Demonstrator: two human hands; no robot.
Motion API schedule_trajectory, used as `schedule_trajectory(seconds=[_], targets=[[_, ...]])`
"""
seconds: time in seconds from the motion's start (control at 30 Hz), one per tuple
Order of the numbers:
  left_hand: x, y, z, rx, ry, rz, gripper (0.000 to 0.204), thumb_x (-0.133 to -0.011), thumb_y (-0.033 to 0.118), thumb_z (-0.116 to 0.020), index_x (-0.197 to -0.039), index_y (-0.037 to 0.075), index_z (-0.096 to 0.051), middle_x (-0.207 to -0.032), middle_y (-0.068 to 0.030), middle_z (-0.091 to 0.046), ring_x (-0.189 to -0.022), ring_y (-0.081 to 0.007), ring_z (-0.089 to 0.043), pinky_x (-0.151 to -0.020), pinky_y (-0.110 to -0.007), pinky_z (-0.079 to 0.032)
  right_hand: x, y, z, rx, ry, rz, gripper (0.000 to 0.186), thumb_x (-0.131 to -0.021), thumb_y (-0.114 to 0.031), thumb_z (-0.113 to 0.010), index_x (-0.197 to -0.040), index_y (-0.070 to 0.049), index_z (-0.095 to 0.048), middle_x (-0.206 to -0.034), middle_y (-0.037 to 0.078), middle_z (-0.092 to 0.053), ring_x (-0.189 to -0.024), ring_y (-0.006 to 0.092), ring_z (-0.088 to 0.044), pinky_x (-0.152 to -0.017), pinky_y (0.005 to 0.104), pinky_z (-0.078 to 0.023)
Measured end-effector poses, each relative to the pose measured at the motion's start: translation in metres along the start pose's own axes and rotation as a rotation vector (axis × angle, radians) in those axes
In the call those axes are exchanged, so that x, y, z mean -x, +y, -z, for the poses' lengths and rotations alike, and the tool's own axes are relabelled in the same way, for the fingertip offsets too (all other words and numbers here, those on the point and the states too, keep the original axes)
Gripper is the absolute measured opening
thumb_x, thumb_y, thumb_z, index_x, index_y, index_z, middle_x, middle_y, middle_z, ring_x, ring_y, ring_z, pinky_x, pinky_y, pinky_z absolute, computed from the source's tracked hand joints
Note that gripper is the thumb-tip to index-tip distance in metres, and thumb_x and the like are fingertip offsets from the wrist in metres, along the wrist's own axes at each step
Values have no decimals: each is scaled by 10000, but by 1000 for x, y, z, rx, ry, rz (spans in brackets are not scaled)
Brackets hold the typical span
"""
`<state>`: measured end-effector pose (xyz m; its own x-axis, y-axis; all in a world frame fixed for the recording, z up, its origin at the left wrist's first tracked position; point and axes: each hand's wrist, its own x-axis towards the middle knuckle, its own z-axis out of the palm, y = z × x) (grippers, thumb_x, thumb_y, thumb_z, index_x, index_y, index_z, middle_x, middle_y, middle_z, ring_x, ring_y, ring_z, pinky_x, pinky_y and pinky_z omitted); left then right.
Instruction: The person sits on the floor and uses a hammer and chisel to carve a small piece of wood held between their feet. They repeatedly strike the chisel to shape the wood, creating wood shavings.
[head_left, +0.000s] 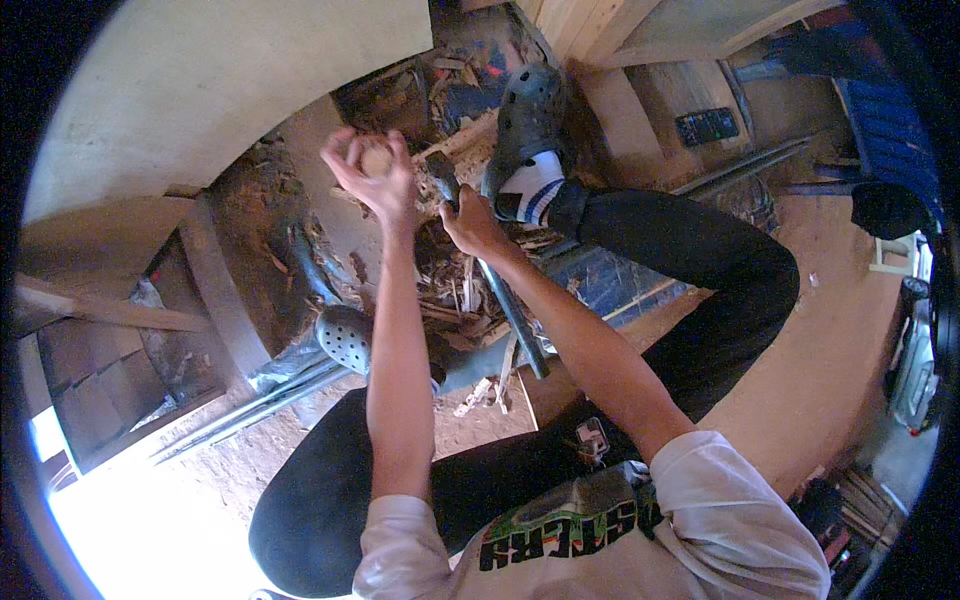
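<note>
Brown floor [840, 290] spreads right, below a blue chair [885, 125]; wood scraps [466, 290] lie between the shoes [532, 105]. Near them, the left hand [372, 182] clasps a round block [376, 160], the right hand [472, 224] a tool [512, 318].

The left hand [378, 185] is blurry, and its fingers cover part of a pale, round thing [377, 160]; what it is, you can't tell. The right hand [472, 226] hides part of a dark tool [440, 172]. The left arm [401, 370] covers some of a grey shoe with holes [340, 336]. The top edge cuts off a big, pale, flat board [250, 90].
</note>
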<state>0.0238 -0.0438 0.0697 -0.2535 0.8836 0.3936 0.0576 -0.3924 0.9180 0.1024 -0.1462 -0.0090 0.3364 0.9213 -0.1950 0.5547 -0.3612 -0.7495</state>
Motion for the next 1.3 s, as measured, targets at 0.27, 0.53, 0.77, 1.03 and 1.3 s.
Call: schedule_trajectory(seconds=[0.27,0.53,0.77,1.03,1.3], targets=[[-64,-74,4,-135,-150,51,599,-774,-21,-687,-1239,91,-327,-809,-68,-535,-573,-123,-518,-490,-262,-461,-2,8,8,66,-104,25,342,-876,-271,-580,-935,59,-512,-810,280,-583,-787,442,-590,-705,518,-452],[-60,-84,2,104,-94,436,734,-779,11,-709,-1322,123,-228,-763,-75,-567,-542,-127,-502,-455,-290,-435,-8,7,11,39,-102,22,369,-843,-286,-622,-907,63,-520,-825,282,-591,-789,452,-588,-710,522,-459],[-67,-41,51,330,393,651,620,-797,-11,-670,-1286,122,-314,-736,-87,-582,-520,-140,-488,-439,-293,-422,-21,16,17,78,-162,77,436,-859,-355,-565,-866,80,-552,-816,287,-599,-793,412,-608,-705,493,-454],[-33,2,64,35,435,203,386,-806,-32,-653,-1134,75,-480,-769,-35,-551,-574,-106,-479,-482,-245,-398,10,28,29,10,-219,97,460,-856,-391,-576,-871,67,-548,-756,240,-615,-737,407,-614,-687,493,-465],[-22,56,88,194,761,297,373,-780,-33,-642,-1093,79,-472,-797,-83,-590,-587,-142,-499,-511,-283,-415,38,12,7,97,-330,287,429,-867,-362,-580,-882,65,-539,-798,266,-604,-732,407,-602,-679,486,-466]])
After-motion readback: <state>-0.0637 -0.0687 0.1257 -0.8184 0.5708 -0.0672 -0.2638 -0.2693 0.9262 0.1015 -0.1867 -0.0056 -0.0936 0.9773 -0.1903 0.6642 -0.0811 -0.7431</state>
